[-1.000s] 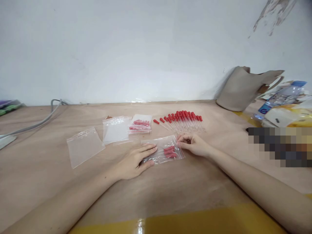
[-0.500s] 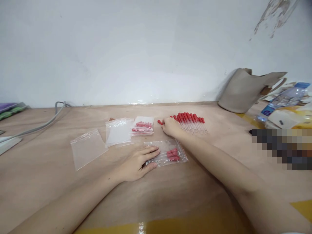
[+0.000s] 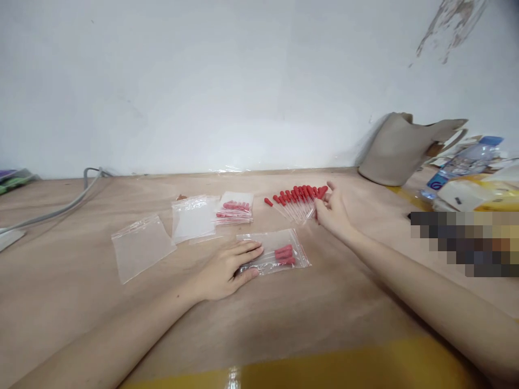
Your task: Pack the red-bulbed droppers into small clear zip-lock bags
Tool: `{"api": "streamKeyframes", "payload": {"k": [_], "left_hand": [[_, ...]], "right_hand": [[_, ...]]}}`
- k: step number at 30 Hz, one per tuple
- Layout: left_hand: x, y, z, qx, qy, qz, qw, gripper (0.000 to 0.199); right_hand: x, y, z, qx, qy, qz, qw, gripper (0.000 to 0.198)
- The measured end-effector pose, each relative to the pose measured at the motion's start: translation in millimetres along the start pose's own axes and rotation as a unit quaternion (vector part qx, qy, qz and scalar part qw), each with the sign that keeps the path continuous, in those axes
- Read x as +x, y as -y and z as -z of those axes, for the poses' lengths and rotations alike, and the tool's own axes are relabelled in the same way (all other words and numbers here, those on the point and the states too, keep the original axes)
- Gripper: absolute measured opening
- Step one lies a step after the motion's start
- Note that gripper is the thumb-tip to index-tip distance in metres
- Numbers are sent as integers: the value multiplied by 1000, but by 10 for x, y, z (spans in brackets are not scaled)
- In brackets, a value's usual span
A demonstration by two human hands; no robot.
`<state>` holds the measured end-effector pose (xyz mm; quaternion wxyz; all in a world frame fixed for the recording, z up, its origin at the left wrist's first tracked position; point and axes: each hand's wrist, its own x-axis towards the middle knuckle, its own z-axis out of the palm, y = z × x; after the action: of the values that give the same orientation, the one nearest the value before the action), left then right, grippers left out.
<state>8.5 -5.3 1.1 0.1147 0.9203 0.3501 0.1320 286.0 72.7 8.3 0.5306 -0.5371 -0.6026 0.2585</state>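
Observation:
My left hand (image 3: 227,267) lies flat on the left end of a clear zip bag (image 3: 279,253) that holds a few red-capped droppers. Beyond it a row of loose red-capped glass droppers (image 3: 294,202) lies on the wooden table (image 3: 284,313). My right hand (image 3: 333,212) rests at the right end of that row, fingers spread and touching the droppers. A filled bag of droppers (image 3: 235,208) lies to the left of the row.
Two flat clear bags (image 3: 192,217) (image 3: 140,246) lie at the left. A beige bag (image 3: 399,147), a water bottle (image 3: 460,165) and packets stand at the right. A grey cable (image 3: 60,208) runs along the far left. Yellow tape (image 3: 324,367) edges the table front.
My right hand went from the bag's mouth to the left end of the dropper row, then to its right end, pushing the droppers closer together. My left hand stayed on the bag.

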Motion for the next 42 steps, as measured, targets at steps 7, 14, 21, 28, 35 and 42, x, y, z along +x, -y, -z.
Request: {"api": "streamKeyframes", "payload": {"k": [7,14,21,28,35,42], "left_hand": [[-5,1,-6,5,7,7,1000,45],[-4,27,-23,-9,1,1,1000,45],[-14,29,-33,-5,-4,-2,1000,47],[-17,2,-16,-9,-12,3,1000,49],[-5,-11,-2,1,-11,3,1000,50],[-9,3,-13,4,-7,9,1000,51]], "right_hand": [[-344,-114,-98,162,-14,-127,978,54],[-508,-58,-170,183,43,-122,974,51],[-470,-118,-95,229,35,-137,963,44],[-455,-159,32,158,217,-129,955,32],[-408,-124,74,58,304,-32,951,28],[-450,-84,-163,69,231,-22,970,29]]}}
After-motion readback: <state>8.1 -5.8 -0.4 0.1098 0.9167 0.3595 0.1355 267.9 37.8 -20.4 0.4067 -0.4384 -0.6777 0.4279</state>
